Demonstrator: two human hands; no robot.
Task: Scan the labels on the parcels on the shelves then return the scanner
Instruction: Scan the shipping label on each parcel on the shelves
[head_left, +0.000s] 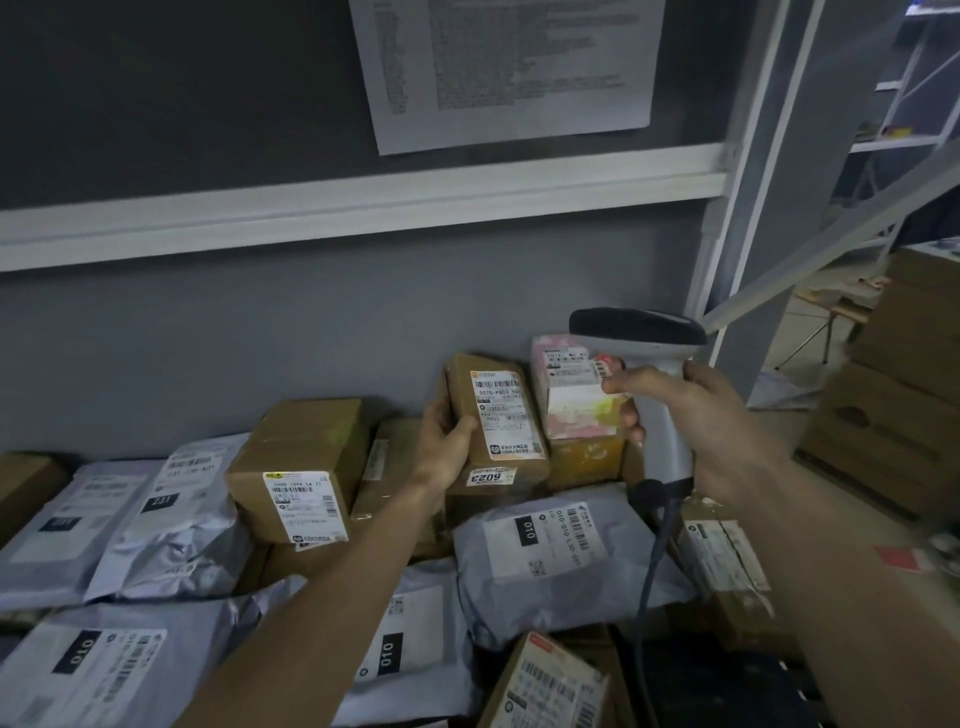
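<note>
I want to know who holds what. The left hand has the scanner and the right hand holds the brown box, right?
It is the other way round. In the head view the right hand grips the scanner, and the left hand holds the brown box.

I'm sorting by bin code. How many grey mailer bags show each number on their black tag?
010 bags: 3
231 bag: 1
Blurred-tag bag, number unreadable: 1
Total: 5
</note>
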